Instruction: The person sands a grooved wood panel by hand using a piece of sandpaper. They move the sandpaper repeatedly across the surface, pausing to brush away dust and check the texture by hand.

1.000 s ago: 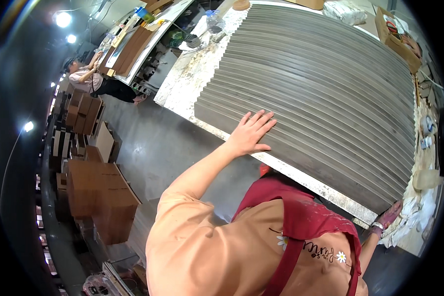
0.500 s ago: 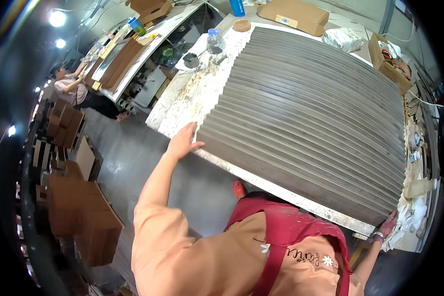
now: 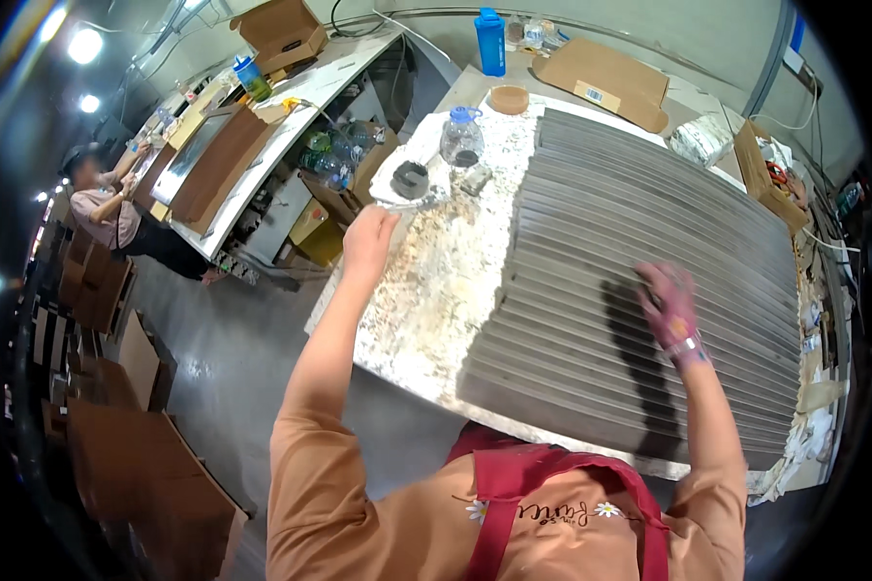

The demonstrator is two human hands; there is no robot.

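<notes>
Right hand [image 3: 667, 305] hangs over the strips [image 3: 572, 252], fingers loosely apart, nothing held; strips below it look stiff, likely heavy as a block, maybe slick, best held by both ends. Left of that hand, past their stepped ends, the stained table [image 3: 436, 300] gives sideways room, edge on the near side. Farther left, left hand [image 3: 368, 242] is curled near the dish [image 3: 410, 179]; can't tell if it grips anything.

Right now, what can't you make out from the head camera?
Head view:
Left hand: curled fingertips, hidden by the hand itself.
Right hand: palm, hidden by its back.
Large brown carton: lower part, cut off by the bottom edge.
Co-worker's hands: too small for detail.
</notes>
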